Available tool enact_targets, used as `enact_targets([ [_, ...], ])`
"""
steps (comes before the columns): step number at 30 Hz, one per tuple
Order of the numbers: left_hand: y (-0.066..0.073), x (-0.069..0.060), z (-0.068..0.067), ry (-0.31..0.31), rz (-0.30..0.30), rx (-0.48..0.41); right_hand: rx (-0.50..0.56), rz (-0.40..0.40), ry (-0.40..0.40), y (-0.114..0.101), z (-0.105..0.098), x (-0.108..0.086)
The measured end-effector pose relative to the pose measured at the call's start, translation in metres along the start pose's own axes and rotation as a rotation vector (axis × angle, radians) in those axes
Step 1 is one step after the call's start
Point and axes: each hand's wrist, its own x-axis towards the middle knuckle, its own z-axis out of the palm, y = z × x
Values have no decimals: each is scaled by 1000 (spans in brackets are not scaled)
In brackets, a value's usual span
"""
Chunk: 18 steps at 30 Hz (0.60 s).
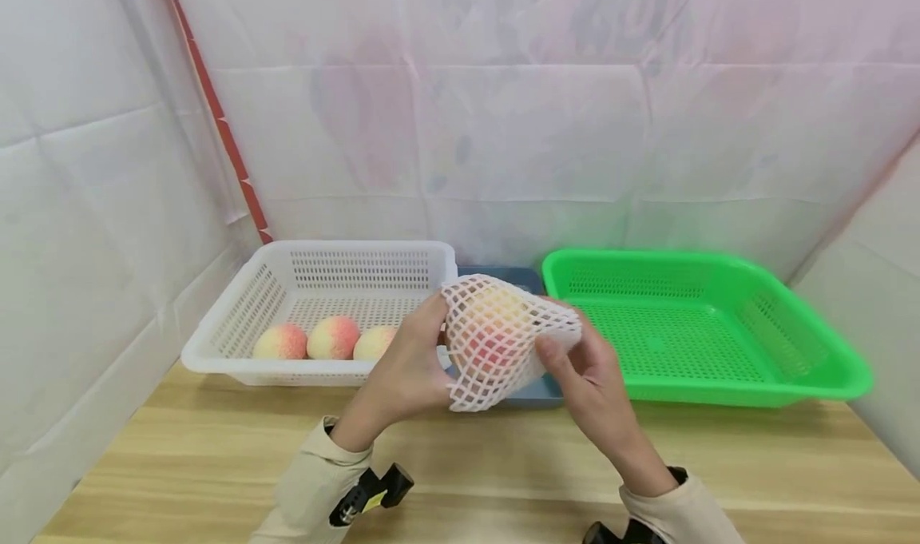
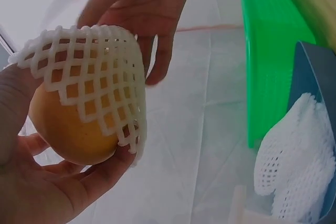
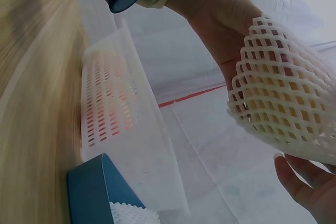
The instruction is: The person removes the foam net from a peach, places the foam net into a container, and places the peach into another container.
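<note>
A yellow and red peach (image 2: 79, 124) sits partly inside a white foam net sleeve (image 1: 496, 344), held up above the table. My left hand (image 1: 410, 364) grips the peach and the sleeve's open edge, thumb on one side and fingers on the other. At the sleeve's narrow gathered end, my right hand (image 1: 592, 380) pinches the netting with its thumb in the head view. In the left wrist view the peach's lower part sticks out of the netting. The right wrist view shows the mesh (image 3: 283, 87) covering the other side.
A white basket (image 1: 216, 344) with several peaches (image 1: 334, 338) stands at the left. The green basket (image 1: 726, 392) is at the right. Between them, behind the hands, a blue tray (image 1: 535, 396) holds more white foam nets (image 2: 299, 156). White sheeting (image 1: 532, 129) encloses the wooden table (image 1: 496, 480).
</note>
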Motion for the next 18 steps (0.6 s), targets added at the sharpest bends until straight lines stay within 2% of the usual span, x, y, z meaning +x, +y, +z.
enact_targets([
  [4, -3, 0, -4, 3, -34, 15, -116, 15, 51, 2, -4, -2],
  [8, -6, -1, -4, -17, -34, 52, -164, 56, 82, 3, -4, -6],
  [12, -7, 0, -6, -7, -61, 133, -204, 86, 141, 4, -2, -4],
  [16, -11, 1, -18, 33, -117, 230, -286, 100, 190, 7, -4, 2],
  [18, -15, 1, -27, 64, -159, 273, -408, 93, 182, 11, -8, 4],
])
